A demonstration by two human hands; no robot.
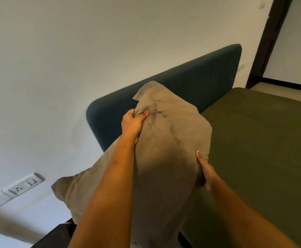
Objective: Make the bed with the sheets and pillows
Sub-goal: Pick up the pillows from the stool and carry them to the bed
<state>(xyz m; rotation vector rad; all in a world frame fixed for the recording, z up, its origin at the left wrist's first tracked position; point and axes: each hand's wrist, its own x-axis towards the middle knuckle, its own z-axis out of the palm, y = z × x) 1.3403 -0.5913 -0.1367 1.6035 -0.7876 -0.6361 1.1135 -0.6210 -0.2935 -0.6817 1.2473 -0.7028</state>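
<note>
Head view: we're looking at the left hand (132, 122) up high, thumb w/ red nail dug into a bunched fold of the tan pillow (167, 140), fingers wrapped behind the fabric. Right hand (206, 171) is lower, clamped on the pillow's right edge, thumb flat on the front, other fingers tucked behind. Hands are well apart, one per side, both forearms stretched fwd. The pillow's held up on a tilt betw. them, top corner flopping over in front of the dark teal headboard (199, 79), another corner jutting out lower left; the bottom end runs out of frame, so we can't tell if it rests on anything. Right of it we see the olive-green sheet (262, 140) lying smooth across the mattress, up against the headboard. Behind: pale wall (65, 51), a white socket plate (23, 187) low on the left, a dark door frame (269, 42) top right. Some dark cloth (56, 237) at bottom left, too blurry to ID.
</note>
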